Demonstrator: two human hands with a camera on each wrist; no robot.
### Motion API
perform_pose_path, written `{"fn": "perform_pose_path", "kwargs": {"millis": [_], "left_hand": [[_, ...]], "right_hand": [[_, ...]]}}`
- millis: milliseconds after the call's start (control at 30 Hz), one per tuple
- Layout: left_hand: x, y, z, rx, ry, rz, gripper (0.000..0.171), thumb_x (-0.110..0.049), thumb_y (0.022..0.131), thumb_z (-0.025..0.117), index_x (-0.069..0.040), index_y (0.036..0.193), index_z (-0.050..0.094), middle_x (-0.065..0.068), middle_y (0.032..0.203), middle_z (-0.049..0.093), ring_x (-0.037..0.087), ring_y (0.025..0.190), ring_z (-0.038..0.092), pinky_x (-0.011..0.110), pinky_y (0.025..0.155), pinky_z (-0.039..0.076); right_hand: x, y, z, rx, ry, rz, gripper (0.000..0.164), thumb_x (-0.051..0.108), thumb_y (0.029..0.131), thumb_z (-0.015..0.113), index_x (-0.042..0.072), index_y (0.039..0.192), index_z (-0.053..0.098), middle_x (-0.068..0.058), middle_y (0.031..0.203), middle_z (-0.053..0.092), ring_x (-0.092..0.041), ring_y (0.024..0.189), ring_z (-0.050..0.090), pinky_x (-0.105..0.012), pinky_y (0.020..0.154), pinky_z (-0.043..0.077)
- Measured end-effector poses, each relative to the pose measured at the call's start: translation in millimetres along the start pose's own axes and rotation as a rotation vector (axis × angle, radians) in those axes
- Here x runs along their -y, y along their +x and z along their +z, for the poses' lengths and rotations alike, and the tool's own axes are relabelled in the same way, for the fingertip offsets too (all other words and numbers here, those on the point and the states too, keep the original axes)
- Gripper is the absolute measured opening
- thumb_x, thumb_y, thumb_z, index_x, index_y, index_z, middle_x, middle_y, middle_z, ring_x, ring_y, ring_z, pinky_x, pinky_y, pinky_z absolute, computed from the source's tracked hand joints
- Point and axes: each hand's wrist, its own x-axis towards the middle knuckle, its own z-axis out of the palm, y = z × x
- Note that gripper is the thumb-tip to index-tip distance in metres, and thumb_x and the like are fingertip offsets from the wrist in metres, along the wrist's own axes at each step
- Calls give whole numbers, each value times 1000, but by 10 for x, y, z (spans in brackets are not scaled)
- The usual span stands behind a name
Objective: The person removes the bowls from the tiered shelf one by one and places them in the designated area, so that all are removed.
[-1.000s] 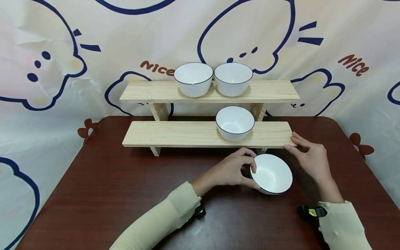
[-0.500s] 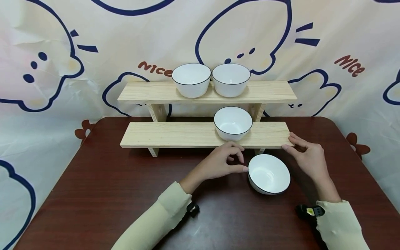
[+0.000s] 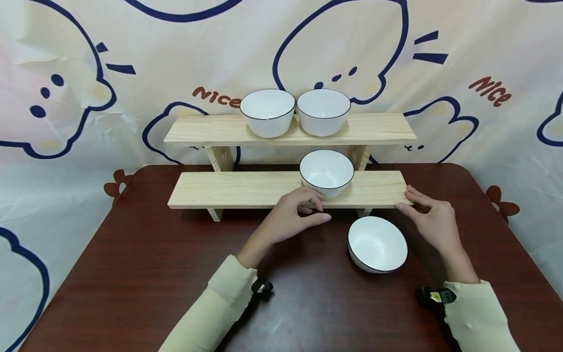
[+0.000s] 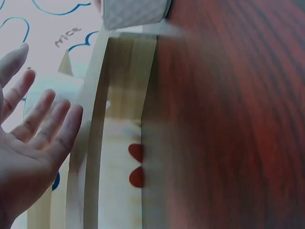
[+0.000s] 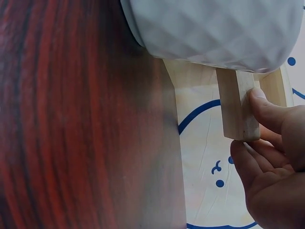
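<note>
My left hand [image 3: 293, 215] hovers in front of the lower wooden board, its fingers loosely bent and holding nothing. In the left wrist view its fingers [image 4: 45, 121] are spread and relaxed. My right hand [image 3: 433, 222] pinches the right end of the lower board [image 3: 237, 188] of a two-tier wooden shelf. Its thumb lies on the board's corner in the right wrist view. On the table, between the hands, sits a white bowl [image 3: 377, 244] with a dark rim. Another white bowl [image 3: 327, 171] stands on the lower board, just beyond my left fingertips; whether they touch is unclear.
Two more white bowls, a left one [image 3: 267, 115] and a right one [image 3: 323, 112], stand side by side on the upper board [image 3: 198, 129]. The shelf stands near the back edge of a dark red-brown table [image 3: 132, 274]. Behind hangs a cartoon-printed cloth [image 3: 176, 58].
My left hand has let go of the bowl on the table and moved left and slightly up, toward the lower board. The right hand keeps its hold on the board's end.
</note>
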Motion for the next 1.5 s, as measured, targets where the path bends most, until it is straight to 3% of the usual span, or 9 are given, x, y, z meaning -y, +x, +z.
{"fn": "perform_pose_path", "kwargs": {"millis": [367, 633, 867, 1067, 1500], "left_hand": [[45, 21, -131, -186, -45, 9, 13, -12, 89, 80, -8, 91, 67, 7, 108, 62, 18, 102, 62, 35, 82, 59], [40, 76, -169, -304, -26, -23, 13, -12, 89, 80, -7, 94, 69, 5, 107, 59, 16, 101, 61, 33, 79, 60], [39, 157, -169, -335, -47, -51, 21, -11, 87, 82, -4, 99, 66, 10, 113, 51, 24, 107, 58, 34, 80, 60], [41, 212, -165, -342, -35, -63, 22, -12, 85, 83, -5, 97, 67, 11, 123, 49, 25, 117, 53, 39, 89, 58], [61, 263, -107, -311, 0, -124, 26, -14, 83, 86, -5, 92, 63, 14, 149, 39, 30, 133, 46, 38, 103, 50]], "right_hand": [[17, -11, -8, 7, -6, 16, 46, 12, 88, 81, -11, 124, 64, -22, 129, 63, -40, 124, 57, 2, 81, 33], [8, -9, -11, -1, -4, 4, 46, 12, 87, 82, -11, 124, 65, -21, 129, 63, -40, 123, 57, 2, 81, 33], [5, -5, -14, 2, -5, 10, 47, 14, 88, 82, -10, 125, 64, -20, 130, 63, -39, 124, 57, 2, 82, 32], [5, 5, -16, 6, -5, 10, 47, 13, 88, 81, -10, 125, 64, -20, 130, 63, -40, 124, 57, 2, 81, 33], [-4, -3, -5, 7, -2, 17, 46, 13, 88, 81, -9, 125, 64, -19, 131, 63, -39, 123, 57, 2, 80, 34]]}}
